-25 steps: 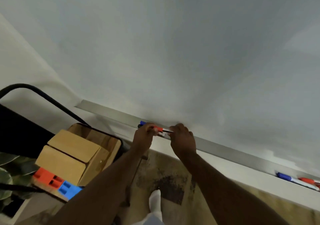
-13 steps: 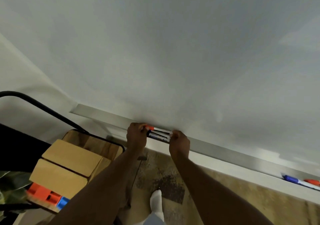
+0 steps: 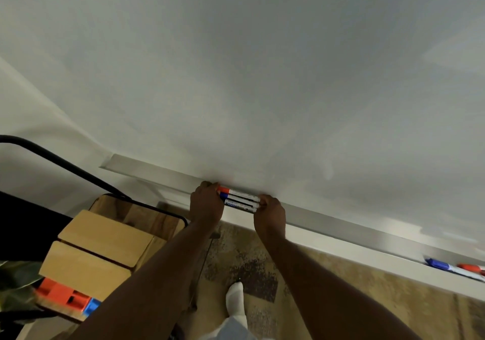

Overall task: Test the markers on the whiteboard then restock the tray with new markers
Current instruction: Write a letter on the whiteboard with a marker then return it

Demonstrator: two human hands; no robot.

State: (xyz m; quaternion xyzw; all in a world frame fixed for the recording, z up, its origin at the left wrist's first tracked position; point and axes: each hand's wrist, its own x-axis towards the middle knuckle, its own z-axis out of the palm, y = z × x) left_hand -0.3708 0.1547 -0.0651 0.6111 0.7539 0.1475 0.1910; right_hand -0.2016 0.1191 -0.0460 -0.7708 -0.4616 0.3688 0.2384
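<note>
Spanning left hand to right hand, markers, at tray

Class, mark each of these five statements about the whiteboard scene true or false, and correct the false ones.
1. The left hand and the right hand hold the bundle of markers by its ends. True.
2. The whiteboard is covered in writing. False: the whiteboard shows no writing.
3. Loose markers lie on the tray at the far right. True.
4. Every cap in the bundle is green. False: a red cap and a blue cap show.
5. The wooden boxes stand on the person's right. False: the wooden boxes are on the left.
</note>
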